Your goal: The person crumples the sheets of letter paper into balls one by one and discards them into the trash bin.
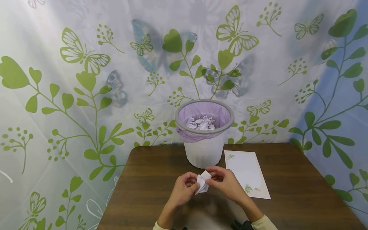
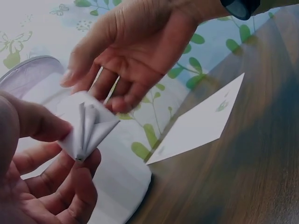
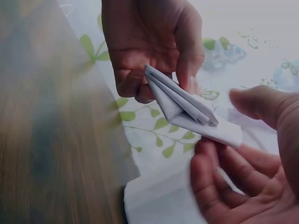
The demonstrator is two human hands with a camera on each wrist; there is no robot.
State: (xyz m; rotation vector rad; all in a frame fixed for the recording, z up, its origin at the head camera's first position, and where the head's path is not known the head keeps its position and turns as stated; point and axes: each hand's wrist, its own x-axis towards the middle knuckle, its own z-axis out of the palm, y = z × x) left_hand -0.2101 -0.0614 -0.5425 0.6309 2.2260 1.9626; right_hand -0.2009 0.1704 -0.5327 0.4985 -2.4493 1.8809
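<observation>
A small folded white paper (image 1: 203,183) with layered pleats is held above the table, in front of the bin. My left hand (image 1: 184,188) pinches it at one corner, thumb on the near face and fingers behind, as the left wrist view shows. On the other side is my right hand (image 1: 227,185). Its fingertips (image 3: 205,148) touch the paper's underside, while its thumb stands raised off the paper in the right wrist view. The folds of the paper (image 2: 88,123) face the left wrist camera.
A white bin (image 1: 204,152) with a grey rim and purple liner stands behind the hands, holding crumpled papers (image 1: 202,123). To its right, a flat white sheet (image 1: 245,174) with leaf prints lies on the brown wooden table (image 1: 299,191). A patterned curtain (image 1: 115,48) hangs behind.
</observation>
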